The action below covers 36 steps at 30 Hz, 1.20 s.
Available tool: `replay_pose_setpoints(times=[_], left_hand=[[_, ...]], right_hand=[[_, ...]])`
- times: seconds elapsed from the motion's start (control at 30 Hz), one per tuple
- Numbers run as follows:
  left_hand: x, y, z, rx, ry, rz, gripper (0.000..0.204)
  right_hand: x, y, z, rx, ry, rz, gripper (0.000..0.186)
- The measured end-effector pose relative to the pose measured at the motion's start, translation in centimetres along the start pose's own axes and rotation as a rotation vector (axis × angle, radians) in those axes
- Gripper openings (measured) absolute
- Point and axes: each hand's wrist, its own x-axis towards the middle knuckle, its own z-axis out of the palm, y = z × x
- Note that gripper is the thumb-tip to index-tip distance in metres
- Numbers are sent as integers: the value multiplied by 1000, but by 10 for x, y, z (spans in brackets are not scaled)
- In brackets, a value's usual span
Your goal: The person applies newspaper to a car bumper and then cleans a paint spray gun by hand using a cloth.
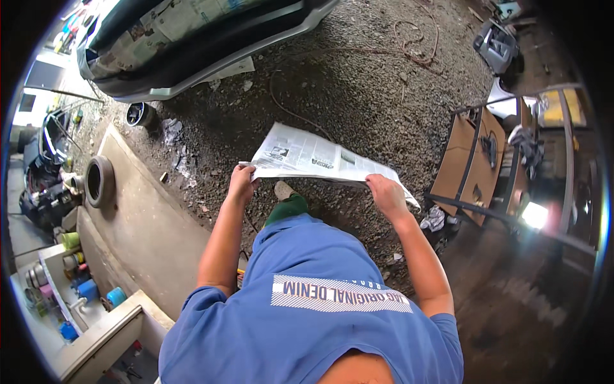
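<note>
A sheet of newspaper [320,157] stretches out between my two hands, in front of my body and above the gravel. My left hand [243,184] pinches its near left corner. Along the near edge, toward the right, my right hand [387,194] grips the paper between thumb and fingers. The sheet's far side droops away from me, and its right end tapers to a corner hanging past my right hand. Farther off at the upper left is a car bumper [236,61], its middle covered with newspaper [169,32].
A tyre [99,182] stands by a flat board [147,198] on the left. Near it is a dark bucket [139,114]. A shelf [102,336] with cans is at lower left. To the right stands a metal rack [476,160] with brown panels. A hose [416,57] coils on the gravel.
</note>
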Motion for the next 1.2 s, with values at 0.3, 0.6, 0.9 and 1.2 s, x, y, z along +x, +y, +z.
replay_pose_setpoints(times=[0.3, 0.6, 0.9, 1.2], left_hand=[[-10, 134, 63, 976, 70, 938, 50], [64, 191, 132, 1334, -111, 960, 22], [98, 206, 146, 1172, 102, 1122, 28], [168, 240, 81, 1291, 58, 967, 8]], right_hand=[[184, -11, -2, 44, -215, -73, 7], [325, 35, 8, 159, -340, -298, 8], [418, 46, 8, 176, -468, -406, 8], [473, 27, 76, -17, -383, -312, 11]])
